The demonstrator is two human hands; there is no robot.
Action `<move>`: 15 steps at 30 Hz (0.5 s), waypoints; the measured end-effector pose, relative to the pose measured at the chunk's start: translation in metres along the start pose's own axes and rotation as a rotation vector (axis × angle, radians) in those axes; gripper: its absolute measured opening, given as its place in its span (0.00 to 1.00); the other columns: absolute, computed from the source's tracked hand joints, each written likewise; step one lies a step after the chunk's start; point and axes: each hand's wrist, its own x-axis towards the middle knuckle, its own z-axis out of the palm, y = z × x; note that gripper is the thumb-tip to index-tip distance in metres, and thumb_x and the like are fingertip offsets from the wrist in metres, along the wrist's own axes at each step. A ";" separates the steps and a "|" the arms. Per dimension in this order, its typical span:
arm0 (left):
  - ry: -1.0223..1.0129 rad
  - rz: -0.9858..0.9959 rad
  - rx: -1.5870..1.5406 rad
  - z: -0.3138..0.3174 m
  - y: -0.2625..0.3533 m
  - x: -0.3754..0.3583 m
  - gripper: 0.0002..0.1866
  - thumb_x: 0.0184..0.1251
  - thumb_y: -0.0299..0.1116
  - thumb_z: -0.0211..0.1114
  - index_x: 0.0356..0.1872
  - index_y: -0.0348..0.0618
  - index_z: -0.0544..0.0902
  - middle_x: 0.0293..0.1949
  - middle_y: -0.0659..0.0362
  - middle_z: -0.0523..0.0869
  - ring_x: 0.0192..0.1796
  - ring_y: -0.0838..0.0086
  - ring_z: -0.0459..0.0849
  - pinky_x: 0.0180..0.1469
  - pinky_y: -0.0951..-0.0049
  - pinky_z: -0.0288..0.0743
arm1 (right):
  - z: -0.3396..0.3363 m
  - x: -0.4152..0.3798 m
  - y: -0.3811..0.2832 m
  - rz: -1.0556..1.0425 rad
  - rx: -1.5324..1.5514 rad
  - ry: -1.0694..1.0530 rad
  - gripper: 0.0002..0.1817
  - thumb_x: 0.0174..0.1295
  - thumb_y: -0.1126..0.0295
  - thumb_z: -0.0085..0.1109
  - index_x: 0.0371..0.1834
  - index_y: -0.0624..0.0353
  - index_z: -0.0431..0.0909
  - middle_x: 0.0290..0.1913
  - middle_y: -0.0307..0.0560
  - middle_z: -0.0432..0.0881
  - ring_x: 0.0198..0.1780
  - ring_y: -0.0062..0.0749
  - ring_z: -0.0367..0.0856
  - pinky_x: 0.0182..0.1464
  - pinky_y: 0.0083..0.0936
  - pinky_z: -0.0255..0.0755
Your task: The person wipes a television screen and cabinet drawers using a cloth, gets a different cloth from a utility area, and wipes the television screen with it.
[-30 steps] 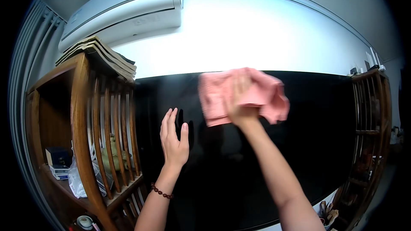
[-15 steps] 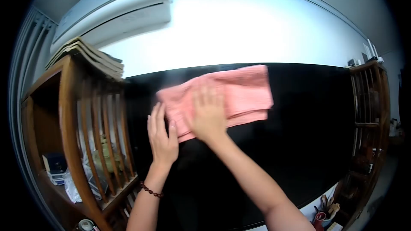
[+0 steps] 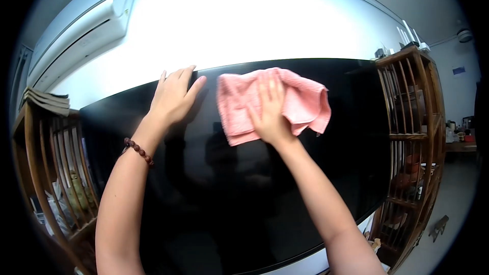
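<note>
A pink cloth [image 3: 305,102] lies against the upper part of a large black screen [image 3: 305,183]. My right hand [image 3: 271,109] presses flat on the cloth with its fingers spread. Left of the cloth, my left hand [image 3: 174,94] rests at the top edge of the screen, fingers apart and holding nothing. A beaded bracelet [image 3: 138,152] is round my left wrist. The cloth's right end hangs loose in folds, and its left part is spread over the screen.
Wooden slatted shelves stand on the left [image 3: 35,158] and right [image 3: 433,122] of the screen. Booklets [image 3: 48,101] lie on the left shelf's top, and a device with antennas [image 3: 411,43] stands on the right one. An air conditioner [image 3: 81,35] hangs at upper left.
The view has turned to the right. My left hand has left the cloth's side and moved up to the screen's top edge. The cloth, under my right hand, has bunched and its right end has folded.
</note>
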 end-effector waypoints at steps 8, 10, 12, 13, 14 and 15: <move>-0.068 -0.032 -0.017 0.053 0.120 0.078 0.34 0.85 0.57 0.47 0.54 0.32 0.86 0.51 0.40 0.89 0.58 0.46 0.85 0.66 0.52 0.74 | -0.163 -0.036 0.281 0.223 -0.565 -0.033 0.36 0.79 0.51 0.48 0.80 0.67 0.65 0.82 0.67 0.61 0.86 0.58 0.50 0.84 0.53 0.45; -0.088 -0.057 -0.011 0.056 0.131 0.086 0.34 0.85 0.57 0.46 0.53 0.31 0.87 0.50 0.40 0.89 0.57 0.46 0.85 0.65 0.52 0.74 | -0.182 -0.034 0.327 0.400 -0.619 -0.025 0.36 0.80 0.50 0.45 0.81 0.65 0.64 0.83 0.65 0.60 0.86 0.59 0.50 0.85 0.53 0.44; -0.156 -0.137 -0.010 0.056 0.139 0.091 0.36 0.85 0.58 0.44 0.50 0.30 0.87 0.49 0.39 0.89 0.56 0.45 0.85 0.65 0.52 0.74 | -0.193 -0.027 0.318 0.449 -0.540 0.025 0.42 0.74 0.47 0.58 0.83 0.64 0.61 0.84 0.62 0.59 0.87 0.58 0.49 0.85 0.54 0.42; -0.176 -0.150 -0.034 0.056 0.140 0.092 0.37 0.84 0.60 0.44 0.50 0.30 0.86 0.49 0.38 0.88 0.56 0.44 0.84 0.65 0.53 0.74 | -0.194 -0.024 0.299 0.446 -0.580 -0.013 0.47 0.68 0.47 0.65 0.83 0.64 0.59 0.85 0.62 0.58 0.87 0.58 0.49 0.85 0.55 0.41; -0.171 -0.200 -0.090 0.061 0.135 0.093 0.38 0.84 0.62 0.43 0.50 0.31 0.86 0.50 0.37 0.88 0.58 0.44 0.84 0.65 0.54 0.73 | -0.186 -0.023 0.281 0.441 -0.620 -0.052 0.53 0.62 0.47 0.73 0.84 0.64 0.58 0.85 0.62 0.58 0.87 0.58 0.49 0.85 0.56 0.40; -0.174 -0.220 -0.106 0.061 0.133 0.092 0.39 0.84 0.62 0.43 0.51 0.30 0.86 0.51 0.37 0.87 0.58 0.44 0.83 0.65 0.55 0.73 | -0.168 -0.028 0.269 0.346 -0.611 -0.018 0.62 0.49 0.50 0.83 0.84 0.66 0.57 0.84 0.66 0.57 0.86 0.61 0.49 0.85 0.59 0.41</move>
